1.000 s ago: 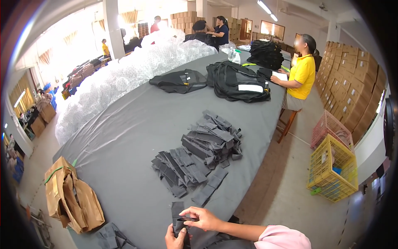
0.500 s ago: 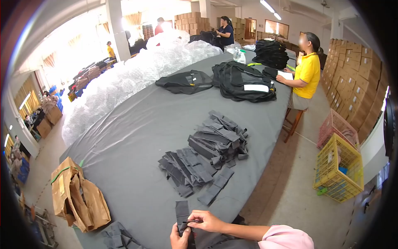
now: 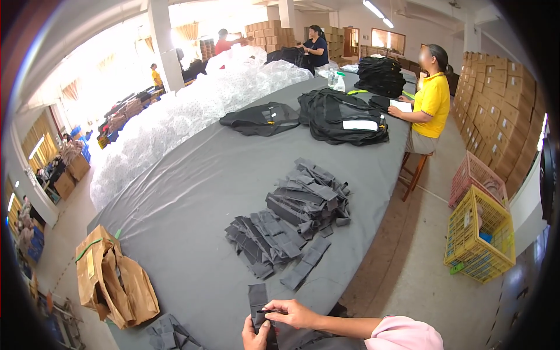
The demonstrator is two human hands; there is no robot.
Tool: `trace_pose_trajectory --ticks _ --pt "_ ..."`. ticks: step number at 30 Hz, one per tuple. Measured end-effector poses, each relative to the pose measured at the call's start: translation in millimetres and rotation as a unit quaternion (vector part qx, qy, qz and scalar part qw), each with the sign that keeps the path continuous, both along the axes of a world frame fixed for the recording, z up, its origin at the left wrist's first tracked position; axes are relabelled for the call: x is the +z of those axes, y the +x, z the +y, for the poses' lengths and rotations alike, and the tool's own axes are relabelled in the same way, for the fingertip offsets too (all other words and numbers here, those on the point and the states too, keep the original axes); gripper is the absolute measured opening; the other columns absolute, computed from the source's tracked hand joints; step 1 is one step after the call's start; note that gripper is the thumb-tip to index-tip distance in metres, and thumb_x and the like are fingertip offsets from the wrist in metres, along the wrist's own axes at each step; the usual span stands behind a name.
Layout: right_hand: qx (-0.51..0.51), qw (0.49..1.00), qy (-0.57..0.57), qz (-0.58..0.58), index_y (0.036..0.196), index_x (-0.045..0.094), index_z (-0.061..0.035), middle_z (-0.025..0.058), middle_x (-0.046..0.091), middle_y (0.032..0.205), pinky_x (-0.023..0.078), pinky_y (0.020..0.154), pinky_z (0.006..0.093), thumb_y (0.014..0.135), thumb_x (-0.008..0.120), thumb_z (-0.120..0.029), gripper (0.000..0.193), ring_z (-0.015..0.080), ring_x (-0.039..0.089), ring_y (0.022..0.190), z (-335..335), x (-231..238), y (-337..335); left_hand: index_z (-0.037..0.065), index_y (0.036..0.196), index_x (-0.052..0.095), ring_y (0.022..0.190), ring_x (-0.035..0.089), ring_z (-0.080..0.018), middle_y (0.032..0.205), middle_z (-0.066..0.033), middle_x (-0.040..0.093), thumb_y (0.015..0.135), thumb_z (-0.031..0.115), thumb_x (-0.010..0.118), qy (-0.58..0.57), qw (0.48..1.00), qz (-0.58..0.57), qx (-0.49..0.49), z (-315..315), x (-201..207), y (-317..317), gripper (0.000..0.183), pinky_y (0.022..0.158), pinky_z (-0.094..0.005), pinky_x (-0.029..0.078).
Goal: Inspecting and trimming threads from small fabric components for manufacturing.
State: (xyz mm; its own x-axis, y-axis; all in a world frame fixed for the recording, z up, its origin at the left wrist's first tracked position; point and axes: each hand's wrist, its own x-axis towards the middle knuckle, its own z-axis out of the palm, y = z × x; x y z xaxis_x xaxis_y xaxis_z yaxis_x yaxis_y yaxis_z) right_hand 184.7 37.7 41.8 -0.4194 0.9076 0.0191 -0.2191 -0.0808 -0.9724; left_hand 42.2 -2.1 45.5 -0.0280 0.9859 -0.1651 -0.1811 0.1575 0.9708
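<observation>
At the table's near edge, my left hand [image 3: 255,335] grips a dark grey fabric strip [image 3: 256,295] that stands up past its fingers. My right hand [image 3: 293,314] comes in from the right and pinches a thin, dark folded piece at the middle of that strip; whether it is part of the strip, I cannot tell. Just beyond my hands lies a single strip [image 3: 305,262]. Behind it are a pile of similar strips [image 3: 265,239] and a larger, looser heap [image 3: 309,195]. More grey strips [image 3: 172,333] lie at the lower left.
The grey-covered table [image 3: 181,186] carries a crumpled brown paper bag [image 3: 116,280] at left, black bags [image 3: 344,114] farther back and a long mound of clear plastic [image 3: 175,122]. A co-worker in yellow [image 3: 431,99] sits at the right edge. Yellow [image 3: 481,233] and pink crates [image 3: 478,181] stand on the floor.
My hands stay in nearly the same place, with the right fingers slightly shifted on the folded piece. In the background, a person in red now reaches an arm out.
</observation>
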Motion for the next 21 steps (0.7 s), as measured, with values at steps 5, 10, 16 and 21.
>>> trace_pose_trajectory --ticks 5,10,16,21 --pt "0.035 0.997 -0.049 -0.037 0.106 0.057 -0.0026 0.0004 0.059 0.085 0.038 0.046 0.0176 0.088 0.056 -0.019 0.024 0.0023 0.049 0.063 -2.2 11.5 3.8 0.004 0.103 0.052 0.066 0.052 -0.0088 0.078 -0.0009 0.056 0.084 0.012 0.057 0.001 1.0 -0.007 -0.006 -1.0 -2.5 -1.2 0.021 0.057 -0.0214 0.044" --pt "0.04 0.997 -0.051 -0.029 0.104 0.057 0.0008 0.0031 0.06 0.092 0.044 0.076 0.0236 0.087 0.057 -0.014 0.023 0.0066 0.053 0.086 -0.5 -7.8 3.2 0.004 0.104 0.052 0.066 0.051 -0.0084 0.079 -0.0002 0.055 0.085 0.011 0.056 0.003 1.0 -0.006 -0.006 -0.3 -4.9 0.3 0.022 0.058 -0.0211 0.043" --pt "0.053 0.997 -0.038 -0.05 0.103 0.058 0.0 0.0019 0.06 0.085 0.044 0.068 0.0224 0.089 0.056 -0.019 0.024 0.006 0.053 0.074 1.0 2.8 6.5 0.003 0.103 0.052 0.072 0.05 -0.0081 0.083 -0.0004 0.055 0.085 0.01 0.056 0.007 1.0 -0.009 -0.013 3.0 -10.8 -1.8 0.02 0.061 -0.0206 0.043" --pt "0.066 0.996 -0.029 -0.05 0.1 0.058 -0.0017 0.0009 0.058 0.078 0.045 0.063 0.0231 0.09 0.053 -0.023 0.025 0.0066 0.052 0.067 2.1 8.7 7.0 0.003 0.097 0.051 0.074 0.051 -0.0096 0.084 -0.0013 0.055 0.087 0.01 0.054 -0.012 1.0 -0.012 -0.024 2.3 -2.4 -1.6 0.013 0.064 -0.0222 0.044"
